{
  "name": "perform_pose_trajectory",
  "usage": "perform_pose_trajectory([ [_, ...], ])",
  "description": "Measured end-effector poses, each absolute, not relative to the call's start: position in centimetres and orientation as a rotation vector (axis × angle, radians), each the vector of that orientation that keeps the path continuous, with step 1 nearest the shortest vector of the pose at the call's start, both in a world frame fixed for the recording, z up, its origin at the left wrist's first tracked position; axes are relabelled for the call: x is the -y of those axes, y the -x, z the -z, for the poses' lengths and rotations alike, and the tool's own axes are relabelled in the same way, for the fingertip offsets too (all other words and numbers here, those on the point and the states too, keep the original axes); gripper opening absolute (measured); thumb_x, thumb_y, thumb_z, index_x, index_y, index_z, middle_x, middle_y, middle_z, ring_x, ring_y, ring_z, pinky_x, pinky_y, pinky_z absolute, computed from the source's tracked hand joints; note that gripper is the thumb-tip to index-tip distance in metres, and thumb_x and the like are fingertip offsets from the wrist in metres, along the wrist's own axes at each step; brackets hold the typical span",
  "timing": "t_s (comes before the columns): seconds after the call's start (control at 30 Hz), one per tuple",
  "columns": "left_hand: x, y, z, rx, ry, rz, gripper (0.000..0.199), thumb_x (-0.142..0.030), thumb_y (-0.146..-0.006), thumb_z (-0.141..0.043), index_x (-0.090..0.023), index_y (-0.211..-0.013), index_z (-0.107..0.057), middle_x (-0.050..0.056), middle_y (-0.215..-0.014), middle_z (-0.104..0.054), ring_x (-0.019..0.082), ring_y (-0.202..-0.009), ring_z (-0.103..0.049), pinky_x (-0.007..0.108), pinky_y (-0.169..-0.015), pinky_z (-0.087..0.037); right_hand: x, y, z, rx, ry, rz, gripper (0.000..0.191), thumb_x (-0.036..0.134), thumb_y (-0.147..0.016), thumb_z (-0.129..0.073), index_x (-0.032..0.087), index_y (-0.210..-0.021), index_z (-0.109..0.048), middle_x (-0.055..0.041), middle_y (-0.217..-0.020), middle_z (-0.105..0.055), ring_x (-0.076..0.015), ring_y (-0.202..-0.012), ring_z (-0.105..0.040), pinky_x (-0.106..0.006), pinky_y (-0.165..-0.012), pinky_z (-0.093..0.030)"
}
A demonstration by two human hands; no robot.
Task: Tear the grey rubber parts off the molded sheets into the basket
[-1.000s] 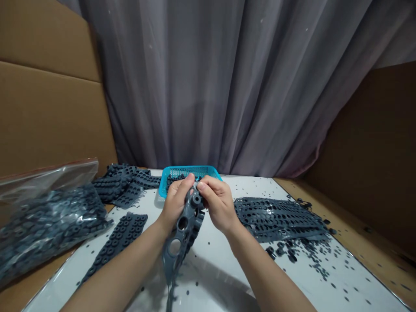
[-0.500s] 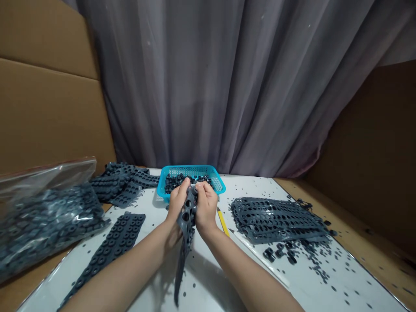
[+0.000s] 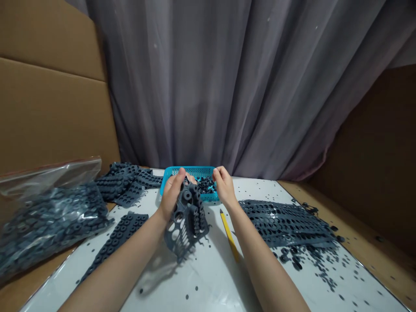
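Observation:
A dark grey rubber sheet (image 3: 186, 225) with rows of raised rings and punched-out holes hangs from my left hand (image 3: 172, 190), whose thumb and fingers are closed on its top end. My right hand (image 3: 224, 184) is apart from the sheet, over the right end of the blue basket (image 3: 169, 172). Its fingers are pinched together; what they hold, if anything, is too small to make out. Small black rubber pieces (image 3: 206, 185) lie inside the basket. Below my right hand, a yellow cutter or pen-like tool (image 3: 230, 238) rests on the white table (image 3: 201, 277).
At left stands a clear zip bag (image 3: 52, 216) full of dark rings. Behind it lie piled ringed sheets (image 3: 121, 182), and another ringed sheet (image 3: 120, 236) is nearer. On the right are stacked holed sheets (image 3: 286, 223) with scattered scraps (image 3: 325, 264). Cardboard walls (image 3: 55, 108) and a grey curtain (image 3: 195, 86) enclose the table.
My right hand has come away from the sheet and moved right. The sheet in my left hand has swung round to show its rings and holes. The view has shifted slightly.

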State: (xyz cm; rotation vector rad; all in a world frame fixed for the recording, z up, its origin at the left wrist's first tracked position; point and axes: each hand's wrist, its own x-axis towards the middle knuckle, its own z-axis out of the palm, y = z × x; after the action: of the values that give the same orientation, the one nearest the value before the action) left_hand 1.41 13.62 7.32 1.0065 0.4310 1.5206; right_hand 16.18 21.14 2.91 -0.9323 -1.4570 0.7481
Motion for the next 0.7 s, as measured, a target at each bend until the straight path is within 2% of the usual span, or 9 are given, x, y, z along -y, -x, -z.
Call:
perform_pose_trajectory([
  [0.1,-12.6,-1.5,-7.7,-0.4,-1.084,-1.525,0.043,-0.048,-0.074,-0.061,-0.017,-0.048,-0.047,-0.005,-0.047,-0.041,0.01,-0.048,-0.04,0.023,-0.047,-0.033,-22.6,-17.7,-1.0,1.494,1.005,-0.703,0.027,0.043,-0.077,-0.051,0.021,-0.067,-0.042,0.006,-0.055,-0.037,-0.0117,-0.053,-0.034,-0.023,-0.052,-0.026],
  [0.27,-12.3,-1.2,-8.2,-0.495,-1.186,-1.591,0.043,-0.049,-0.072,-0.061,-0.017,-0.047,-0.049,-0.004,-0.049,-0.042,0.01,-0.05,-0.039,0.023,-0.048,-0.032,-23.2,-17.9,-0.6,1.597,0.996,-0.741,0.027,0.046,-0.08,-0.045,0.02,-0.073,-0.045,0.0053,-0.058,-0.042,-0.0111,-0.053,-0.039,-0.022,-0.054,-0.032],
  [0.37,-12.9,-0.6,-8.4,-0.619,-1.214,-1.639,0.044,-0.052,-0.071,-0.06,-0.017,-0.047,-0.047,-0.003,-0.053,-0.044,0.01,-0.051,-0.04,0.022,-0.05,-0.033,-23.3,-17.8,-1.0,1.623,1.016,-0.723,0.03,0.049,-0.082,-0.04,0.02,-0.077,-0.046,0.0051,-0.06,-0.043,-0.011,-0.054,-0.04,-0.022,-0.055,-0.034],
  [0.5,-14.3,0.0,-8.0,-0.937,-1.355,-1.52,0.043,-0.053,-0.073,-0.055,-0.017,-0.052,-0.045,-0.005,-0.051,-0.038,0.009,-0.047,-0.033,0.021,-0.046,-0.027,-23.7,-17.7,0.2,1.631,1.149,-0.623,0.025,0.043,-0.077,-0.049,0.018,-0.075,-0.05,0.0033,-0.06,-0.045,-0.0139,-0.059,-0.044,-0.026,-0.061,-0.037],
  [0.6,-15.1,0.1,-7.4,-1.057,-1.405,-1.46,0.039,-0.05,-0.075,-0.054,-0.017,-0.056,-0.045,-0.006,-0.049,-0.035,0.008,-0.045,-0.03,0.02,-0.045,-0.024,-23.7,-17.6,1.5,1.639,1.257,-0.532,0.016,0.033,-0.072,-0.056,0.017,-0.074,-0.057,-0.0039,-0.072,-0.056,-0.0206,-0.076,-0.05,-0.034,-0.075,-0.038],
  [0.63,-15.2,0.0,-7.2,-1.063,-1.427,-1.441,0.038,-0.049,-0.076,-0.054,-0.017,-0.056,-0.046,-0.006,-0.049,-0.036,0.009,-0.045,-0.031,0.02,-0.045,-0.024,-23.6,-17.5,1.6,1.637,1.281,-0.504,0.015,0.029,-0.07,-0.058,0.017,-0.077,-0.059,-0.0075,-0.081,-0.059,-0.0238,-0.086,-0.051,-0.037,-0.081,-0.037],
  [0.7,-15.2,-0.1,-7.1,-1.07,-1.495,-1.4,0.037,-0.049,-0.077,-0.053,-0.017,-0.058,-0.048,-0.006,-0.05,-0.038,0.01,-0.047,-0.034,0.021,-0.046,-0.026,-23.2,-17.4,1.3,1.632,1.3,-0.457,0.025,0.025,-0.064,-0.063,0.017,-0.088,-0.061,-0.0132,-0.105,-0.057,-0.0301,-0.105,-0.045,-0.043,-0.089,-0.032],
])
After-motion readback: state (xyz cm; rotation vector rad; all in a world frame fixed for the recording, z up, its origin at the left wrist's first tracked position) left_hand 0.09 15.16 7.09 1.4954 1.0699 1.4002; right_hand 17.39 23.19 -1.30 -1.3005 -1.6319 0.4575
